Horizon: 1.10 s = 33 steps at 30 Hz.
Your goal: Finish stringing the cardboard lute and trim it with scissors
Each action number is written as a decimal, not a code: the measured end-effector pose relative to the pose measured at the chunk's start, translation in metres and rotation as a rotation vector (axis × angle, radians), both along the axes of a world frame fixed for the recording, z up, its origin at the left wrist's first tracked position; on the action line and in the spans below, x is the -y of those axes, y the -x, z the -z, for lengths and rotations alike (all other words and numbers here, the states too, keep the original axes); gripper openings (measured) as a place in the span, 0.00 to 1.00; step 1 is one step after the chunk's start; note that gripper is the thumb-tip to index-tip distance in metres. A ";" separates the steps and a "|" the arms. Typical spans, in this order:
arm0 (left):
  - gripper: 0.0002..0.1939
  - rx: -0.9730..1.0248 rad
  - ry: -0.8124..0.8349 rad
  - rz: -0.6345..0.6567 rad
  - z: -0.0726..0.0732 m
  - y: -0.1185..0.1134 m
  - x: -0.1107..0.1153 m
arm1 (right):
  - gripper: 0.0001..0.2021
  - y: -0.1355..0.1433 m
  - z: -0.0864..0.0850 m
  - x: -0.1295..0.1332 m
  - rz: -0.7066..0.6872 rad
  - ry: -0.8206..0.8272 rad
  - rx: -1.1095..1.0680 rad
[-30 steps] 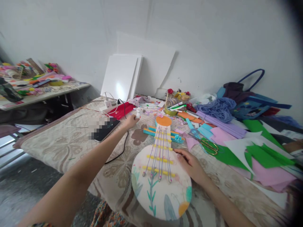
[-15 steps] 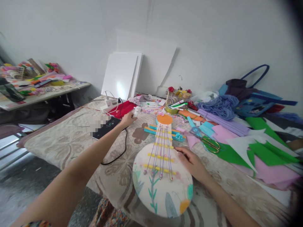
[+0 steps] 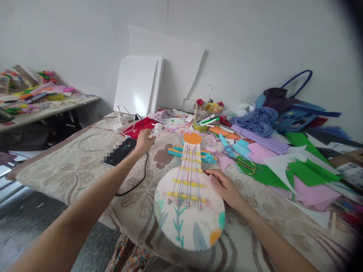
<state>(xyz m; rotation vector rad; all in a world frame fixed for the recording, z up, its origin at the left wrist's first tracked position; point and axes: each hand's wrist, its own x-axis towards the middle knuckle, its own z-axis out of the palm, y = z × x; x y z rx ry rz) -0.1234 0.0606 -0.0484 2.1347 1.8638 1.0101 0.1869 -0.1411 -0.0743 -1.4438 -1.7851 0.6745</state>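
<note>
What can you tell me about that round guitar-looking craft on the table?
The craft guitar has a round white body painted with leaves and coloured shapes, and a short pale neck topped by an orange disc. Thin strings run down over yellow crossbars to pins. It lies flat on the patterned cloth, overhanging the near edge. The right hand rests against its right side.

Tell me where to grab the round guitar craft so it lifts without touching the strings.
Grip the guitar craft by the rim of its round body, coming in from the sides, probably one of the hands on each edge. The strings run down the middle from the narrow neck, so the bare outer rim is the safer hold. The right hand already rests at its right edge.
</note>
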 end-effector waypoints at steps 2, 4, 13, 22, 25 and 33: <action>0.19 0.023 -0.084 -0.005 -0.005 -0.006 0.021 | 0.16 0.000 0.000 -0.001 0.016 -0.040 0.007; 0.15 0.114 -0.146 0.108 -0.007 -0.015 0.044 | 0.16 -0.001 0.001 -0.001 0.028 -0.073 0.013; 0.13 0.576 0.314 0.517 0.021 -0.044 0.108 | 0.17 0.000 0.004 -0.001 0.040 -0.092 0.025; 0.14 0.780 0.403 0.564 0.033 -0.053 0.128 | 0.20 0.009 0.006 0.006 0.144 0.026 0.002; 0.14 0.752 0.419 0.562 0.030 -0.054 0.130 | 0.21 0.013 0.009 0.007 0.173 0.010 -0.018; 0.12 0.784 0.421 0.559 0.027 -0.057 0.130 | 0.21 0.019 0.010 0.004 0.169 -0.031 -0.080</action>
